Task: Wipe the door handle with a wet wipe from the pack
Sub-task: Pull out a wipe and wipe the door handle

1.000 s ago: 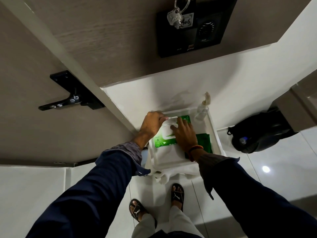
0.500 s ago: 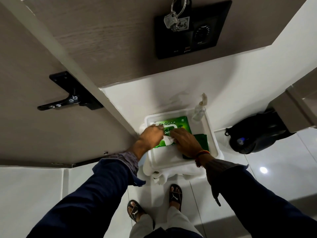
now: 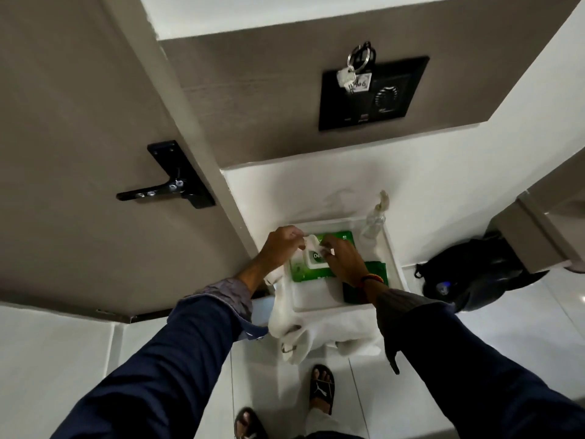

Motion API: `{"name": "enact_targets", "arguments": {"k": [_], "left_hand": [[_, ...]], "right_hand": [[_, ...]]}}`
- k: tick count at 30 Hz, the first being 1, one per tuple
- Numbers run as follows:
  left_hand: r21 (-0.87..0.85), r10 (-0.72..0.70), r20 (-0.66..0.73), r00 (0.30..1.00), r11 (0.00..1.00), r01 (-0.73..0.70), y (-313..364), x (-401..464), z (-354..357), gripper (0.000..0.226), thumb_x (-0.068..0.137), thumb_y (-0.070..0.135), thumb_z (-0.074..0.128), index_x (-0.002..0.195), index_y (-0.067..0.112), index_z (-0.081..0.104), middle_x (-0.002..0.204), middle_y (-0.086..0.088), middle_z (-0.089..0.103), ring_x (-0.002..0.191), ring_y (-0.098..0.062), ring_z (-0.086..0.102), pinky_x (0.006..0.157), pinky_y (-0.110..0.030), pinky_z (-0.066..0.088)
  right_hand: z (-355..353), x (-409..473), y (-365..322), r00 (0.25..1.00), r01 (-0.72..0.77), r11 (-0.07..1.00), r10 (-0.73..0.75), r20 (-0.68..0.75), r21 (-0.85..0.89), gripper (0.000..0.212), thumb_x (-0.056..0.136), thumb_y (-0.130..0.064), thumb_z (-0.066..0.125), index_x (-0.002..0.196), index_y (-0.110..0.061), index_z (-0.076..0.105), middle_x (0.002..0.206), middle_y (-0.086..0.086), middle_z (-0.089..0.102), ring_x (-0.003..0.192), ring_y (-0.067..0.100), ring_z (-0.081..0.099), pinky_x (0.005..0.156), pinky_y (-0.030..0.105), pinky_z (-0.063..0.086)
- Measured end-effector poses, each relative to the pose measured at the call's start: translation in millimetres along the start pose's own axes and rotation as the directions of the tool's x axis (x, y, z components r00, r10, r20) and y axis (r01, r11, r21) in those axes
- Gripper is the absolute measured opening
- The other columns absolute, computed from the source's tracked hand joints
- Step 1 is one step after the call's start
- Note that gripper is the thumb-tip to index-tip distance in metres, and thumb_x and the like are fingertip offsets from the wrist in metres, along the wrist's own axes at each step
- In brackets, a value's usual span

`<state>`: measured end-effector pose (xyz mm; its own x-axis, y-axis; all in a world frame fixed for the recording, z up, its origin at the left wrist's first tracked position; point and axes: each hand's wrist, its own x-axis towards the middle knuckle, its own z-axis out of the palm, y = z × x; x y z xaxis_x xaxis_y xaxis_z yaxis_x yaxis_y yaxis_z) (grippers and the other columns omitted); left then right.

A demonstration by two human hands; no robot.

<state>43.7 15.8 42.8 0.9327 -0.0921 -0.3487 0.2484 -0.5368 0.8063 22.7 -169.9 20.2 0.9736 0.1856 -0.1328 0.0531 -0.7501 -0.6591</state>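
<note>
A green pack of wet wipes (image 3: pixel 308 274) lies in a white tray (image 3: pixel 392 248) against the wall. Its white lid (image 3: pixel 313 259) is in view on top. My left hand (image 3: pixel 281 247) pinches a white wipe (image 3: pixel 311 239) at the pack's opening. My right hand (image 3: pixel 343 258) rests on the pack, fingers at the lid. The black door handle (image 3: pixel 158 191) sticks out of the brown door at the left, well apart from both hands.
A clear spray bottle (image 3: pixel 375 221) stands at the tray's far right corner. A white cloth (image 3: pixel 304 337) hangs over the tray's near edge. A black bag (image 3: pixel 474 274) sits on the floor at right. Keys (image 3: pixel 351 76) hang on a black wall panel.
The view has tilted up, showing more of the door and wall. My left hand now pinches a white wipe at the pack's opening; my right hand stays on the pack.
</note>
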Motion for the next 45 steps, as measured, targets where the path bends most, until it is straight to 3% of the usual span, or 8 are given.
{"name": "enact_targets", "arguments": {"k": [4,8,13,17,22,29,37,45], "left_hand": [[-0.172,0.027,-0.044,0.999,0.985,-0.034,13.2,-21.3,-30.6,0.031,0.087,0.000,0.075,0.115,-0.006,0.064,0.092,-0.026,0.073,0.081,-0.024,0.067,0.063,-0.023,0.049],[-0.235,0.098,-0.157,0.983,0.963,-0.133,25.4,-47.3,-74.7,0.023,0.087,-0.007,0.072,0.101,0.004,0.057,0.076,-0.013,0.062,0.067,-0.022,0.059,0.059,-0.025,0.048],[-0.140,0.275,-0.220,0.936,0.941,-0.309,33.5,-82.2,-150.3,0.029,0.087,-0.014,0.065,0.079,0.014,0.067,0.063,-0.009,0.061,0.054,-0.019,0.053,0.056,-0.024,0.044],[0.060,0.361,-0.281,0.889,0.931,-0.359,26.9,-112.5,-207.0,0.019,0.089,-0.004,0.066,0.084,0.008,0.079,0.069,-0.001,0.068,0.059,-0.004,0.059,0.061,-0.026,0.048],[0.465,0.519,-0.347,0.781,0.819,-0.337,10.0,-146.4,-251.2,0.013,0.093,0.012,0.065,0.090,0.013,0.078,0.099,0.000,0.055,0.100,-0.018,0.053,0.087,-0.029,0.046],[0.125,0.443,-0.486,0.753,0.888,-0.442,22.2,-167.3,-261.1,0.009,0.087,0.024,0.078,0.086,0.016,0.081,0.083,0.004,0.064,0.071,-0.002,0.059,0.062,-0.009,0.042],[-0.036,0.338,-0.540,0.771,0.906,-0.422,16.3,-172.4,-276.6,0.010,0.093,0.008,0.069,0.089,0.005,0.078,0.081,-0.003,0.071,0.073,-0.013,0.061,0.064,-0.023,0.046],[0.134,0.367,-0.374,0.852,0.930,-0.342,2.3,-171.2,-301.6,0.012,0.099,0.009,0.059,0.089,0.010,0.066,0.073,-0.004,0.068,0.060,-0.009,0.061,0.054,-0.019,0.049]], "right_hand": [[-6.1,-3.8,-47.8,0.998,-0.021,0.988,0.029,-0.052,0.152,0.008,0.098,-0.002,0.063,0.095,0.005,0.062,0.087,0.027,0.070,0.077,0.038,0.067,0.070,0.048,0.054],[-15.7,-9.7,-101.3,0.997,-0.065,0.880,0.079,-0.010,0.470,0.015,0.094,0.013,0.058,0.086,0.000,0.058,0.081,0.023,0.064,0.074,0.031,0.065,0.062,0.033,0.048],[-23.3,-13.5,-172.7,0.996,-0.092,0.744,0.057,0.074,0.661,0.028,0.095,0.010,0.057,0.076,-0.009,0.058,0.084,0.019,0.070,0.061,0.021,0.071,0.056,0.024,0.054],[-16.9,-19.1,-222.2,0.998,-0.055,0.664,0.010,0.065,0.746,0.033,0.094,0.011,0.058,0.071,-0.013,0.061,0.082,0.013,0.070,0.067,0.026,0.074,0.066,0.032,0.059],[-3.7,-25.3,-276.9,0.999,0.016,0.664,-0.034,0.008,0.748,0.032,0.095,0.008,0.060,0.071,-0.013,0.061,0.074,0.008,0.069,0.063,0.022,0.071,0.059,0.028,0.057],[13.4,-31.1,-328.7,0.988,0.155,0.702,-0.121,-0.098,0.695,0.024,0.096,0.008,0.058,0.080,-0.006,0.067,0.074,0.005,0.069,0.060,0.020,0.068,0.054,0.026,0.053],[17.5,-31.9,-348.0,0.990,0.139,0.702,-0.089,-0.109,0.699,0.021,0.094,0.009,0.059,0.082,-0.003,0.070,0.079,0.010,0.073,0.060,0.021,0.069,0.053,0.026,0.054],[11.4,-21.0,-341.6,0.989,0.117,0.752,-0.029,-0.144,0.648,0.025,0.098,0.006,0.056,0.077,-0.007,0.064,0.077,0.011,0.069,0.055,0.017,0.065,0.048,0.023,0.053]]}}
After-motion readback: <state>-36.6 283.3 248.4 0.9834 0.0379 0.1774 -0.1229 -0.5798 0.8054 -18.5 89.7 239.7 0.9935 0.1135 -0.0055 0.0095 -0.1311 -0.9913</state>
